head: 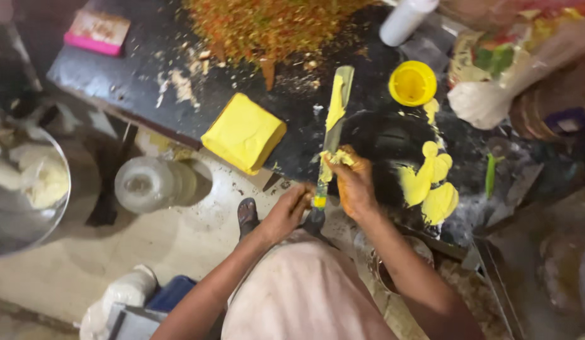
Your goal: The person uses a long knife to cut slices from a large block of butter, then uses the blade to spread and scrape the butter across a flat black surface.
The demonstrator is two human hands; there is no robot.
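Observation:
A long knife (pixel 335 123) smeared with yellow paste points away from me over the dark counter (pixel 135 69). My left hand (pixel 291 209) grips its handle near my body. My right hand (pixel 351 182), coated in yellow paste, is closed around the blade just above the handle. A yellow butter-like block (pixel 244 132) lies on the counter edge to the left of the knife. Blobs of yellow paste (pixel 431 182) sit on the dark surface right of my right hand.
A heap of chopped vegetables (pixel 267 25) lies at the far counter side, with a yellow lid (pixel 412 82), a white bottle (pixel 406 19) and plastic bags (pixel 513 69) to the right. A steel bowl (pixel 28 189) and a clear jar (pixel 150 184) are at left. My sandalled foot (pixel 246 214) shows below.

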